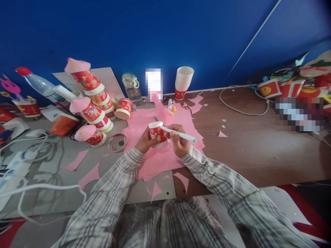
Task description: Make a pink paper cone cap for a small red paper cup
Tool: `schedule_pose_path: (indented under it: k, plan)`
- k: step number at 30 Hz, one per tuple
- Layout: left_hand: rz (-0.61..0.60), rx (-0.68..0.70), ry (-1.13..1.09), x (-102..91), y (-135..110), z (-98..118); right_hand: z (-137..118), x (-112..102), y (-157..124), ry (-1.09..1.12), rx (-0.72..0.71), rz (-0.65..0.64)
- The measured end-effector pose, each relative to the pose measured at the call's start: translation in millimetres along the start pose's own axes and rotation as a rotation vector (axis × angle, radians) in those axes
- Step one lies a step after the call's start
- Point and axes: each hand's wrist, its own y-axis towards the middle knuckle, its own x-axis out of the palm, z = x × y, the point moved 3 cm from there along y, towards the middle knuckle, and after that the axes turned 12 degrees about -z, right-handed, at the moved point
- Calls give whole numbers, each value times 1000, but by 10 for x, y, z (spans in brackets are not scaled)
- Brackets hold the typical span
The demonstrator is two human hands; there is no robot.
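My left hand (143, 142) is wrapped round a small red paper cup (156, 133), which stands upside down on a sheet of pink paper (157, 155). Gripped in my right hand (180, 142) is a white marker with a green end (181, 134), its tip against the cup's side. Both hands are over the pink sheet at the middle of the table. Small scissors (156, 119) lie just behind the cup.
Several red cups with pink tops (89, 110) are piled at the left, by a glass jar (132, 88) and a roll of clear tape (117, 142). A stack of cups (183, 82) stands at the wall. Pink scraps, cables and a power strip (12, 172) lie around.
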Motion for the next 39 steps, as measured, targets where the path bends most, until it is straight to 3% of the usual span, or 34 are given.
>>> schedule_pose_path:
  k: [23, 39]
  plan:
    - [2, -13, 70, 49, 0, 41, 36, -63, -51, -135, -81, 17]
    - [-36, 34, -92, 6, -8, 26, 22, -61, -27, -98, -115, 41]
